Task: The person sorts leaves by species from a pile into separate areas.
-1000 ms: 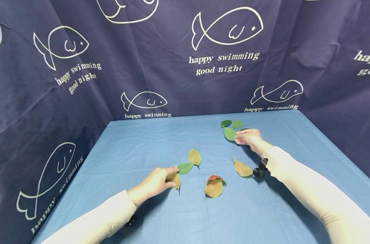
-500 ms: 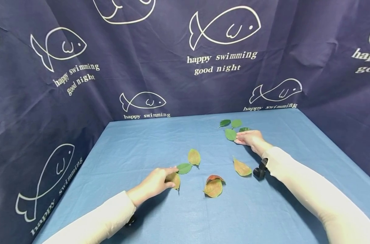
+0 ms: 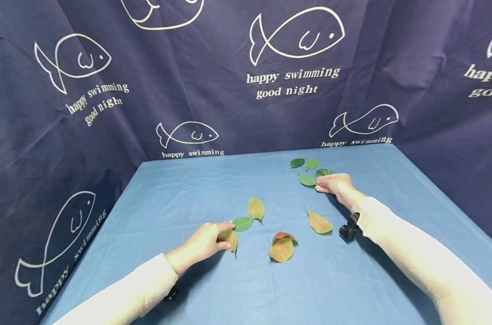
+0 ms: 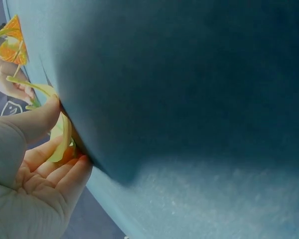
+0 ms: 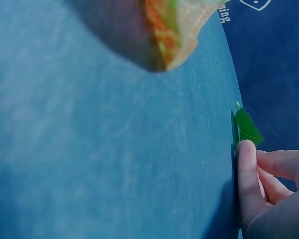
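In the head view my right hand (image 3: 336, 185) pinches a green leaf (image 3: 307, 179) at its edge, near the back of the table. The right wrist view has the serrated green leaf (image 5: 247, 128) standing out past the thumb tip. Just behind these fingers lies a darker green leaf (image 3: 323, 172). My left hand (image 3: 205, 241) rests on the table around a yellow-brown leaf (image 3: 228, 240), thumb and forefinger apart. In the left wrist view the curled yellow leaf (image 4: 64, 137) spans between thumb and fingers. A green leaf (image 3: 243, 223) lies right at the left forefinger's tip.
Two green leaves, a dark one (image 3: 296, 163) and a lighter one (image 3: 312, 163), lie at the back. A yellowish leaf (image 3: 255, 207) touches the middle row. A reddish leaf (image 3: 284, 235) overlaps a yellow-brown one (image 3: 281, 251); another yellow leaf (image 3: 319, 222) lies right of them.
The green leaf at my right fingertips has turned, and the hand has shifted slightly right of it, showing more of the darker leaf behind. My left hand has stayed in place.
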Motion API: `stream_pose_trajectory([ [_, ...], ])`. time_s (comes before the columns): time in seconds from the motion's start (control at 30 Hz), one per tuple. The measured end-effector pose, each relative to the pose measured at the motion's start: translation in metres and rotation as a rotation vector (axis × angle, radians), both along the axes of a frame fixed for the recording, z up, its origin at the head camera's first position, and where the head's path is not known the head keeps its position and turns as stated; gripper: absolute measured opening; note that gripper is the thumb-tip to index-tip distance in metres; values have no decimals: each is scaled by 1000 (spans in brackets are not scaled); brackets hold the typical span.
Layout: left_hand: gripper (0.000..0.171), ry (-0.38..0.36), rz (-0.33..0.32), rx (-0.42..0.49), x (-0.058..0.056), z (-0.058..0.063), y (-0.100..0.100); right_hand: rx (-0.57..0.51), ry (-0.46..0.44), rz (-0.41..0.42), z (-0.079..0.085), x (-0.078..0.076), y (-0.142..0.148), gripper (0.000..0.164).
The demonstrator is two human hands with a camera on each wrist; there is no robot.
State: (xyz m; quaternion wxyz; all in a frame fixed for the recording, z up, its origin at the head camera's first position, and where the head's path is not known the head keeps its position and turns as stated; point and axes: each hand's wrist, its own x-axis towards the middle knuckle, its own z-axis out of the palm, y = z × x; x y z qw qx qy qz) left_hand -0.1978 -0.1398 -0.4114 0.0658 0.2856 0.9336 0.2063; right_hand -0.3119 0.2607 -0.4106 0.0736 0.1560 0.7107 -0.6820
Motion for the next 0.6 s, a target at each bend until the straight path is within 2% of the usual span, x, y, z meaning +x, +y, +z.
stream_pose_trajectory([
  [0.17,54,-20,-17,7,-3,1,-2,-31,20,18,-1,5,5,47],
  [0.47,53,-37,1,29,-5,3,-1,-68,44,73,-1,13,10,49],
  [0.6,56,-39,-11,14,-4,4,0,-88,64,106,0,18,8,40],
])
